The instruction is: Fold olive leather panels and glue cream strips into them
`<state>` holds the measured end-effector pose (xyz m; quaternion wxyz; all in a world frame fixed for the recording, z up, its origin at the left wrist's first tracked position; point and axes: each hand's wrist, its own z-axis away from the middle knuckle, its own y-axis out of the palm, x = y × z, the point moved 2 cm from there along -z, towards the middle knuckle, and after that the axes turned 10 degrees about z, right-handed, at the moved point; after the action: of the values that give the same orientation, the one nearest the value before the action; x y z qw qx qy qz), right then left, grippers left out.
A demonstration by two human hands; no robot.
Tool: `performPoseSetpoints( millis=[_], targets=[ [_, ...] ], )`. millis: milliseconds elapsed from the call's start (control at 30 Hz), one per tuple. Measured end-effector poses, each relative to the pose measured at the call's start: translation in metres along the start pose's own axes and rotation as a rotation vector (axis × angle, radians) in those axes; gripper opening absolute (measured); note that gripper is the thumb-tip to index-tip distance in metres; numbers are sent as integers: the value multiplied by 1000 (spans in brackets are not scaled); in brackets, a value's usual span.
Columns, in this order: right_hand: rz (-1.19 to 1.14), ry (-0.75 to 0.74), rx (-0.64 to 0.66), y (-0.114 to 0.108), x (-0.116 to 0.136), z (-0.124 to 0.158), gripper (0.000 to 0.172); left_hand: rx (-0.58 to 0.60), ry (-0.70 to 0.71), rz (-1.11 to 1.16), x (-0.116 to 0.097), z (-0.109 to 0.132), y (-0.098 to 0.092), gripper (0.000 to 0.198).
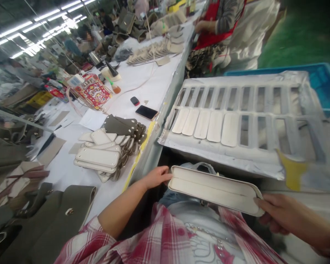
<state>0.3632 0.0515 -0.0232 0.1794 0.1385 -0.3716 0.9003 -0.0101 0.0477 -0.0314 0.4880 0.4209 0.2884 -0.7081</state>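
Across my lap I hold a long off-white panel with rounded ends and a dark edge; it looks folded or doubled along its length. My left hand pinches its left end. At the other end, my right hand grips the corner with the thumb on top. Beyond it stands a wrapped slotted rack, where several small off-white strips lie side by side in the front row. To the left, a pile of off-white pieces with small studs rests on the white table, with dark grey pieces beside it.
A phone, a small dark and red object and a red patterned box are on the table. Dark grey panels lie at the near left. Behind the rack is a blue crate. A co-worker's sleeve shows at the top.
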Motion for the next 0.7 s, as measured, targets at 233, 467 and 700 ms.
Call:
performPoseSetpoints(
  millis=[233,467,700],
  targets=[
    [-111,-9,177,-16,23,18,31,-18,1,-587,-26,-1,-7,28],
    [-135,15,95,-7,16,20,24,203,677,-806,-80,-8,113,20],
    [-179,58,107,-7,19,17,26,453,744,-1109,-61,-39,180,44]
  ],
)
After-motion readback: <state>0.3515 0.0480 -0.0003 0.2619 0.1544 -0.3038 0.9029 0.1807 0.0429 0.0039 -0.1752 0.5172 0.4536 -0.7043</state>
